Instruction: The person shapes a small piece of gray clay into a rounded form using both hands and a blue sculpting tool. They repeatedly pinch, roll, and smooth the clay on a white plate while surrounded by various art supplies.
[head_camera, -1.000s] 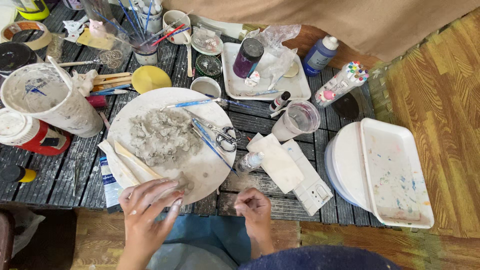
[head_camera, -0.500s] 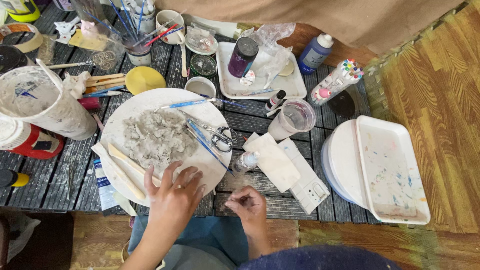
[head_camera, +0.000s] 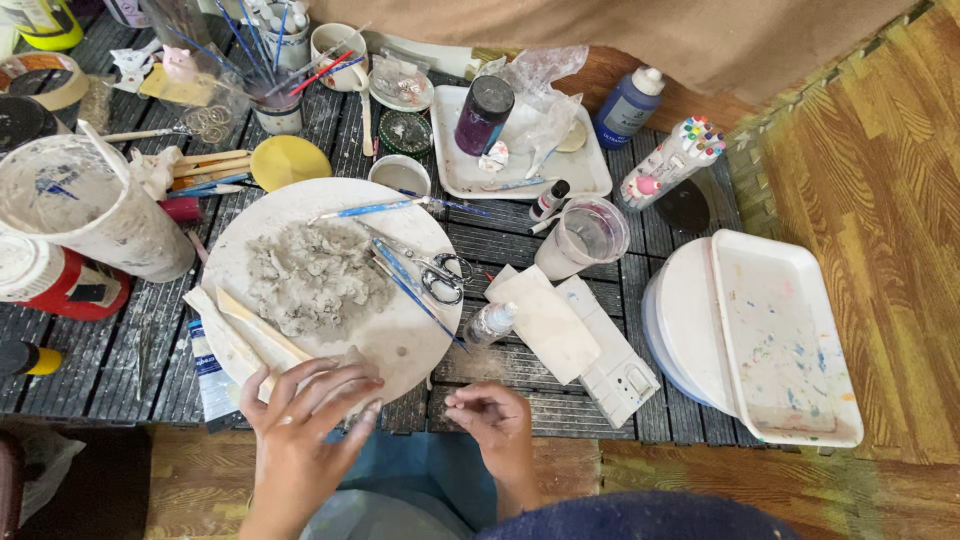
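Two bare hands at the near edge of a cluttered craft table (head_camera: 560, 250).

The left hand (head_camera: 305, 420) lies with its grip spread, fingers fanned over the 6 o'clock rim of the round white plate (head_camera: 400, 340). A lump of grey clay (head_camera: 310, 280) sits at the plate's centre, scissors (head_camera: 430, 270) at its 3 o'clock, a wooden stick (head_camera: 262, 328) at 8 o'clock. The right hand (head_camera: 495, 425), off the plate at 5 o'clock, has fingertips pressed together; whether they pinch anything cannot be told.

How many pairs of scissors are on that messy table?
1. The scissors lie on the right side of the round white plate, beside the grey clay. Others could be hidden among the brushes in the cups at the back.
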